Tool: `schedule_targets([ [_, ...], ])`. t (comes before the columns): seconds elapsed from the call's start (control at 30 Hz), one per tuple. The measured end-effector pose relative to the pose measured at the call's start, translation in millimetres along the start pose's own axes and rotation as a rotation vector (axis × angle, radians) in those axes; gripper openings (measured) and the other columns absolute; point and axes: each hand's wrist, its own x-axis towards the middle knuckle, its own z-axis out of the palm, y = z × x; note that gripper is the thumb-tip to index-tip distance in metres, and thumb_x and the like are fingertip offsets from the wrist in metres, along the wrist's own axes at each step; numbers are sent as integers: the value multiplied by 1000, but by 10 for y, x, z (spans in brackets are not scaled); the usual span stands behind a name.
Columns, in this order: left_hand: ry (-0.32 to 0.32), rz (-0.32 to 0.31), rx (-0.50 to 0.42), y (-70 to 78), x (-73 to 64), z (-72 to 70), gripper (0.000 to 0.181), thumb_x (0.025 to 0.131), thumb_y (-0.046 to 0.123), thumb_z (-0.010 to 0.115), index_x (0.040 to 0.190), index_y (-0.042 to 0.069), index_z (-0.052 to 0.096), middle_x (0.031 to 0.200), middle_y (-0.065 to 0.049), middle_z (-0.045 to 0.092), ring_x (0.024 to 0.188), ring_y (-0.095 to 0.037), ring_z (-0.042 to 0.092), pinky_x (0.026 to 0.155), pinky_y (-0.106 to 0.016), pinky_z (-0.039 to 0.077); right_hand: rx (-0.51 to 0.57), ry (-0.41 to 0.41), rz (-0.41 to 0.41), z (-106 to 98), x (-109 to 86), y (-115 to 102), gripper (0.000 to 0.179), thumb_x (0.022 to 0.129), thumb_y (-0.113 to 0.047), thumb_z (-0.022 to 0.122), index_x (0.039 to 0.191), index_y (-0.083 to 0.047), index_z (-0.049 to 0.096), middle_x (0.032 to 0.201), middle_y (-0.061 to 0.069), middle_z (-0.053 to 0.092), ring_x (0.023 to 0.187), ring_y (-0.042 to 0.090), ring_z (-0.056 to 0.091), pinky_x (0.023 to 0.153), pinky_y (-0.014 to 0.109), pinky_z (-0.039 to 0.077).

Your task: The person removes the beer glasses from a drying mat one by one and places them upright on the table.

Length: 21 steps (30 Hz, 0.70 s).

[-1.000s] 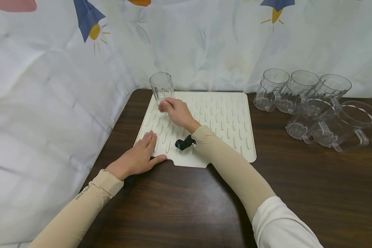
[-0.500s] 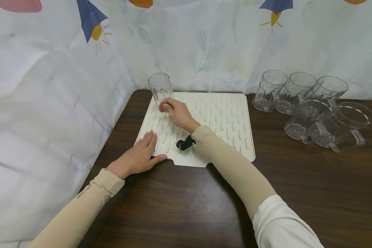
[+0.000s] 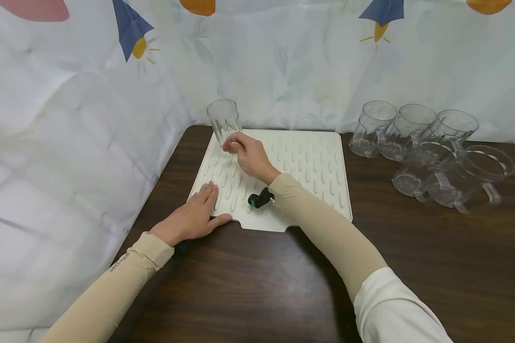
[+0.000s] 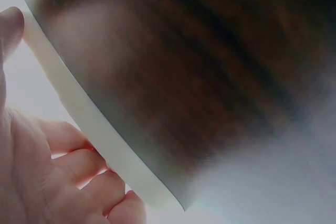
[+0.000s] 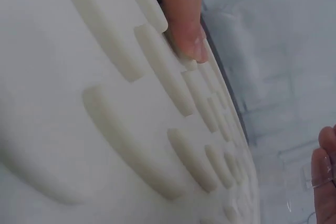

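Observation:
My right hand (image 3: 250, 157) grips a clear mug (image 3: 224, 116) by its handle, over the back left corner of an off-white mat (image 3: 308, 176) with raised ridges. The mug's mouth faces up, and my fingers hide its lower part. In the right wrist view, a few right fingers (image 5: 325, 177) show at the right edge. My left hand (image 3: 193, 214) lies with straight fingers on the mat's front left corner, thumb at the front edge. The left wrist view has these fingers (image 4: 84, 177) beside the mat's pale edge (image 4: 105, 129).
Several clear mugs (image 3: 377, 124) with handles stand upright in a cluster on the dark wooden table (image 3: 257, 281), right of the mat. A black wrist camera (image 3: 260, 197) hangs under my right wrist. White printed fabric (image 3: 283, 66) borders the table at the back and left.
The head view has shifted slightly. Both hands stay nearly in place, the right still gripping the mug and the left still flat on the mat.

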Motion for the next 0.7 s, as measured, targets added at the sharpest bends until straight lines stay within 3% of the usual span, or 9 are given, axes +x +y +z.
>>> schedule_targets([
  [0.47,-22,-14,-41,-39,3,-20,106,101,67,50,163,-8,9,173,-28,5,162,-45,7,130,-62,16,95,-22,-9,-295,-161,-150,22,110,-9,47,114,-2,67,116,14,77,109,22,77,95,20,59],
  [0.7,-39,-14,-41,-23,15,-50,110,99,71,48,163,-9,8,173,-29,5,162,-46,7,130,-62,17,126,-57,-12,-439,-286,-223,22,110,-8,45,115,0,65,110,16,74,103,25,77,96,41,62],
])
